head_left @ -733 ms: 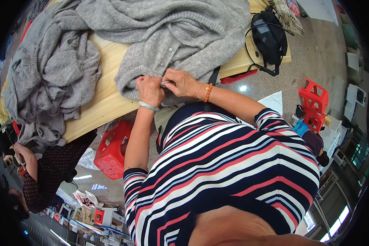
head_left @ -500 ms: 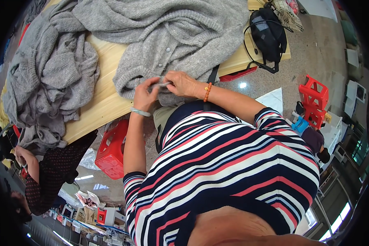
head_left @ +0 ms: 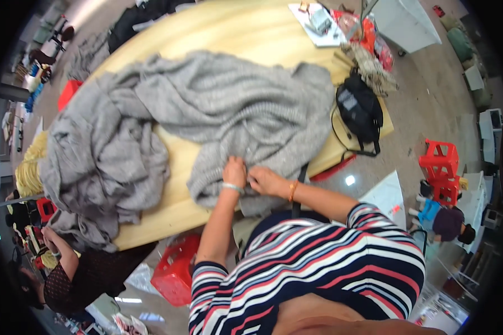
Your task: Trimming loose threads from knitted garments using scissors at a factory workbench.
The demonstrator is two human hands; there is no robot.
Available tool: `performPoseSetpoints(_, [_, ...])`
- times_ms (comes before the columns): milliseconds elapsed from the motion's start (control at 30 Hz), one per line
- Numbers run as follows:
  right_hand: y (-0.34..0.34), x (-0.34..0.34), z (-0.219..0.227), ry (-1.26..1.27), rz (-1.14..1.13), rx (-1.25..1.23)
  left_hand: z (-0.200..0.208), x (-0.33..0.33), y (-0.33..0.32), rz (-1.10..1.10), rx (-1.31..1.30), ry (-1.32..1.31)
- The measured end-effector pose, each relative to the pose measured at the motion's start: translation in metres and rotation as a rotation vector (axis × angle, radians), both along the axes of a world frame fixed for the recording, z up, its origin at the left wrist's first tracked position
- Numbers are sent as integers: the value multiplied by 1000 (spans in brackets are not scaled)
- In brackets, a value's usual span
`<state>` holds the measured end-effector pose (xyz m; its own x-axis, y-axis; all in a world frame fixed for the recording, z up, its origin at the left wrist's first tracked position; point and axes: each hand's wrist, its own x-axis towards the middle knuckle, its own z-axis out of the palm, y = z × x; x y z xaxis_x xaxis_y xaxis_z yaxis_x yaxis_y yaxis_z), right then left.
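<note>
At the far left, near the lower edge, another person in a dark top (head_left: 89,273) sat below the worktop (head_left: 179,167). A heap of grey knitwear (head_left: 100,162) lay on the left part of the pale wooden worktop, spilling over its near edge. A red crate (head_left: 176,271) stood on the floor under that edge. In the middle, a grey sweater (head_left: 251,117) was spread across the worktop, its hem hanging over the near edge. The left hand (head_left: 235,170), with a pale bracelet at the wrist, rested on that hem, its fingers closed and pinching the knit. Just beside it, touching, the right hand (head_left: 264,180), with an orange bracelet at the wrist, had its fingers curled shut on the same hem. To the right, a black bag (head_left: 359,111) sat at the worktop's corner. Farther right, red stools (head_left: 441,170) stood on the floor.
</note>
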<state>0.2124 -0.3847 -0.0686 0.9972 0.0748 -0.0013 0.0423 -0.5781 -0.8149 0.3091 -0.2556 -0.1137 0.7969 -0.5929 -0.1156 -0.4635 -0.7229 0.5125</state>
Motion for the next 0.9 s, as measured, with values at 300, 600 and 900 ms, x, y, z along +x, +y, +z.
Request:
performPoseSetpoints(300, [-10,7,28,66,-96,-31,7,9,20,229,-564,1129])
performPoseSetpoints(600, [-6,14,32,-38,-167,51,8,10,37,361,-813,1395])
performPoseSetpoints(900, [-12,17,20,-108,-11,-50,18,9,44,303,-870,1477])
